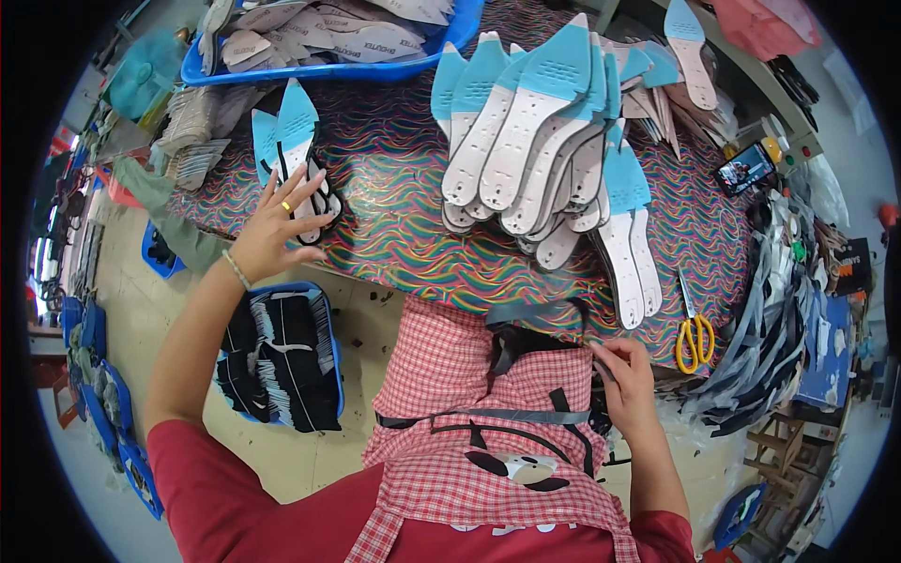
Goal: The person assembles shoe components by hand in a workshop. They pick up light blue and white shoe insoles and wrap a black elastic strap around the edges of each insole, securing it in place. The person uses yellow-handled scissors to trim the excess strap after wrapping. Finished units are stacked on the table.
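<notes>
My left hand is spread, its fingertips over a small pile of shoe insoles with blue pointed toes, white bodies and black strips along their edges. Near the table's front edge, my right hand is closed in a pinch on a dark strip. A grey-black strip hangs at the edge just left of that hand, over my lap. Many more blue-and-white insoles are heaped mid-table, and a smaller group lies just beyond my right hand.
Yellow-handled scissors lie right of my right hand. A bundle of dark strips hangs over the right side, near a phone. A blue basket of pale pieces stands at the back; another basket sits on the floor.
</notes>
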`<state>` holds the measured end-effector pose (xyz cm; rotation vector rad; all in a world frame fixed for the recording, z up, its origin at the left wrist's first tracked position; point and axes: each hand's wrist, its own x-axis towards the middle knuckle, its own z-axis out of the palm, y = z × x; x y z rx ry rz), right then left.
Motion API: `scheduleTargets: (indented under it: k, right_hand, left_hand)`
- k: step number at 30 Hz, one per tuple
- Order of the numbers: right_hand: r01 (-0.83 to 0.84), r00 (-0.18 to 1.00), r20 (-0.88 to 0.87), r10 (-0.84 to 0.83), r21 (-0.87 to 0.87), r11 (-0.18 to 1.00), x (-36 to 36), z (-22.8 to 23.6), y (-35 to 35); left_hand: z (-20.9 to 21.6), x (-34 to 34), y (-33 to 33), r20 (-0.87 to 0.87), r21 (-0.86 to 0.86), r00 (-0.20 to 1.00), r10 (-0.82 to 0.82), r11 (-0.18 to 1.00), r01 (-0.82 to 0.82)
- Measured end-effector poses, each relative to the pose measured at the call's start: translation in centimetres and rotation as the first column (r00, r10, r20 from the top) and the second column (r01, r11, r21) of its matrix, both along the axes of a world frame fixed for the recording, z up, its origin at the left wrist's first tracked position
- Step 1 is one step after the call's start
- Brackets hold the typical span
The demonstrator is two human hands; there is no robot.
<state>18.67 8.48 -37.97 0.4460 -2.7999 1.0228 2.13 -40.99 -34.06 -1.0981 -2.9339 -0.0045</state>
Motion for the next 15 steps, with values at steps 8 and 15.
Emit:
scheduleTargets:
  k: [8,15]
  right_hand:
    - [-0.113,0.99,-0.133,0.045,-0.556,0.824,-4.1,6.5,-5.3]
    - [0.055,0.969,0.114,-0.218,-0.964,-0.258,-4.6,7.7,1.8]
  left_hand:
    - [-0.1,11.4,23.5,0.726,0.646,0.501,-0.472,0.718,-0.258]
    - [-2.0,13.3,19.8,0.865,0.498,0.235,-0.444,0.692,-0.523]
